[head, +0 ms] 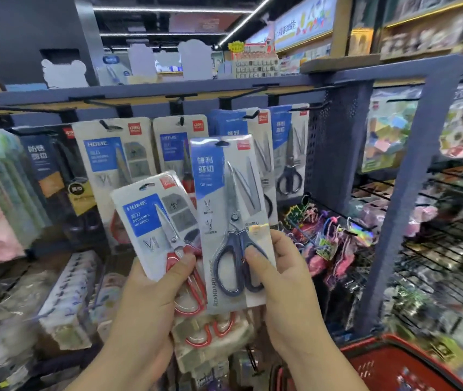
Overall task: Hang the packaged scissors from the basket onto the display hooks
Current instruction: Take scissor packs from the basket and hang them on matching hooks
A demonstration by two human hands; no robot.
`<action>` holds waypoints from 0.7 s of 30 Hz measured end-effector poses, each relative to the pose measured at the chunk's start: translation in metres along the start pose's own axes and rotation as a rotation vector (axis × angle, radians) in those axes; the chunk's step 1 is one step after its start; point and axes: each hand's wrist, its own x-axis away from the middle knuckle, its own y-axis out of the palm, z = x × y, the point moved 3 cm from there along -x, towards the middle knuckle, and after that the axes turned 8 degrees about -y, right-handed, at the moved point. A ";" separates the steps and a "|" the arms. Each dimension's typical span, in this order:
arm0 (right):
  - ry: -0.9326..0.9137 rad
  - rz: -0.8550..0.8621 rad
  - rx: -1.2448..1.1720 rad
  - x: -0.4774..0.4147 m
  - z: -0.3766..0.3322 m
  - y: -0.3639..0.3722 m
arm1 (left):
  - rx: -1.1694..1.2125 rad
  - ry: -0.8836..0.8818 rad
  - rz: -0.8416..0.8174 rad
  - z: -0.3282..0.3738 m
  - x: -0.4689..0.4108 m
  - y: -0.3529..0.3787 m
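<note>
My left hand [157, 292] grips a pack of red-handled scissors [154, 221] by its lower end, tilted left. My right hand [278, 275] pinches a pack of dark blue-handled scissors [224, 210] at the handles and holds it upright beside the red pack. Both packs are in front of the display hooks [179, 119], where more scissor packs hang in a row: a red-handled pack [112, 153] and blue-handled packs [289, 153]. The red basket [388, 359] sits at the bottom right, below my right forearm.
A blue perforated upright [334, 148] closes the hook row on the right, with black wire shelves [436, 249] beyond it. Colourful trinkets [323, 235] hang below the blue packs. White boxes [69, 294] and more red-handled scissors [210, 328] lie on lower shelves.
</note>
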 end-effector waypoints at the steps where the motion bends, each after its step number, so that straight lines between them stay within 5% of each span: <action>1: -0.011 0.009 0.011 -0.001 -0.003 -0.009 | -0.012 0.001 0.011 -0.001 -0.001 0.003; 21: -0.200 0.201 0.159 -0.093 -0.051 -0.155 | -0.133 0.121 -0.074 0.011 -0.043 0.078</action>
